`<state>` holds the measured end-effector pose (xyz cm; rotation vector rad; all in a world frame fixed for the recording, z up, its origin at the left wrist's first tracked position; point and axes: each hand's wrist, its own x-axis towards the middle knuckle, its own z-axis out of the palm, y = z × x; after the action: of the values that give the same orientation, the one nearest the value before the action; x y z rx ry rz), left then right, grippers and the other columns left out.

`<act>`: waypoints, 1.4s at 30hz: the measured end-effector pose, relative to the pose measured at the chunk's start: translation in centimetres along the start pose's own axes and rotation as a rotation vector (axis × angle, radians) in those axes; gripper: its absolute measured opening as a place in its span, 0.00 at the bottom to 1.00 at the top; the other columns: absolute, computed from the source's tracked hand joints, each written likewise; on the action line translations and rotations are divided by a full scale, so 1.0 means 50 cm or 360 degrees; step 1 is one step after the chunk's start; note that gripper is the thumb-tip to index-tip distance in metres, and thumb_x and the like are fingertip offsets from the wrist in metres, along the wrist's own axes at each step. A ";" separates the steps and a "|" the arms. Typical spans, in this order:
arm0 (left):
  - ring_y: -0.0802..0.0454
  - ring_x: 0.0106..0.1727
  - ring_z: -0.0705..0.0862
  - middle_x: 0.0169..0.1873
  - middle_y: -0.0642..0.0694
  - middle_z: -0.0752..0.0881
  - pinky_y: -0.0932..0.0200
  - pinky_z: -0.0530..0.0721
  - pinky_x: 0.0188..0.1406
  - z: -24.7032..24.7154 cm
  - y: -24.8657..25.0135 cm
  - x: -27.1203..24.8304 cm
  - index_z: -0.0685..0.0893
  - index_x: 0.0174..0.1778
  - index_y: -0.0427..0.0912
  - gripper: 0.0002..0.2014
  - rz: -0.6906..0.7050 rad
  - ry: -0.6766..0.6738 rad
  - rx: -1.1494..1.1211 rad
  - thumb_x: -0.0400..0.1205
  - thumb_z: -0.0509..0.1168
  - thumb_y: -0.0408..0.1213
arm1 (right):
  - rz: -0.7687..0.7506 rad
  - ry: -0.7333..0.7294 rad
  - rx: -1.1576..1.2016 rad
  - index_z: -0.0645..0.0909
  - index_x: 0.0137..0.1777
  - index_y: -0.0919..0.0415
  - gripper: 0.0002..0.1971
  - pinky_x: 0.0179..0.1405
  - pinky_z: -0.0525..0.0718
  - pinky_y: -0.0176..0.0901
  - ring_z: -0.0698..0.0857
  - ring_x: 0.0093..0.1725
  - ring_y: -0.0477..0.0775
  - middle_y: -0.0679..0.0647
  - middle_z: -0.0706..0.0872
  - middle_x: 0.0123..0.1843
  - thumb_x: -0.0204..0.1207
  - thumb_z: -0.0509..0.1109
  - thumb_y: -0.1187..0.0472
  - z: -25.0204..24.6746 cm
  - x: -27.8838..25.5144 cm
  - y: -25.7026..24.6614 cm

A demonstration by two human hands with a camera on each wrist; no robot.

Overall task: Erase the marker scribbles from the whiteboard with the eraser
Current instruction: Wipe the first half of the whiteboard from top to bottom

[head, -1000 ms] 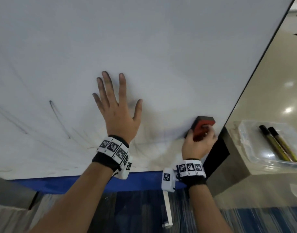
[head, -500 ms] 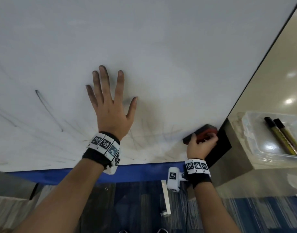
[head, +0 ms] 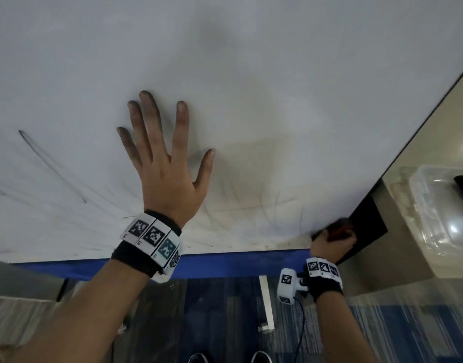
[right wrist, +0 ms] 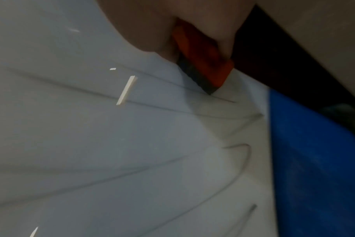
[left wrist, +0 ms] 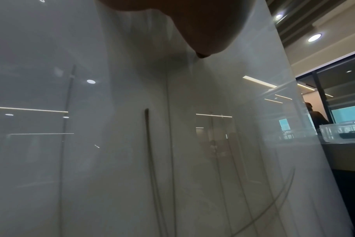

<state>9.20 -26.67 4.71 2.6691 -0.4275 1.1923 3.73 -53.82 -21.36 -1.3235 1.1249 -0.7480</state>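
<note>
A: The right hand point(head: 331, 243) grips the eraser point(head: 339, 227) at the whiteboard's point(head: 251, 87) near right corner; the left hand point(head: 167, 169) lies spread flat on it.

B: Risk: the eraser may slide off that edge, missing the faint scribbles point(head: 280, 205) beside it. The inky left fingers point(head: 146, 108) could smear too.

I see the whiteboard point(head: 251, 74) as white w/ a grey smudgy haze, thin dark-grey scribbles point(head: 52, 166) on its left & near part, and a blue strip point(head: 225, 263) along the near edge. The eraser point(right wrist: 201, 54) is red-orange w/ a black underside; both wristbands point(head: 146, 247) are black w/ white tags in b&w checker codes, one tinted teal. Far right, a clear tray point(head: 440, 210) holds sth black; the floor point(head: 382, 323) is striped blue & grey.
</note>
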 end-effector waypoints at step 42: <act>0.13 0.81 0.58 0.79 0.13 0.61 0.15 0.52 0.79 0.025 0.015 -0.016 0.62 0.84 0.31 0.36 -0.0051 0.0032 -0.0013 0.88 0.60 0.54 | -0.0552 -0.0226 0.0113 0.69 0.74 0.68 0.27 0.56 0.83 0.44 0.81 0.58 0.57 0.54 0.73 0.65 0.78 0.75 0.71 0.036 -0.135 -0.073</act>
<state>9.29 -27.59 3.31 2.6446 -0.3846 1.2042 3.83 -47.49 -16.64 -1.5050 0.7574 -0.9205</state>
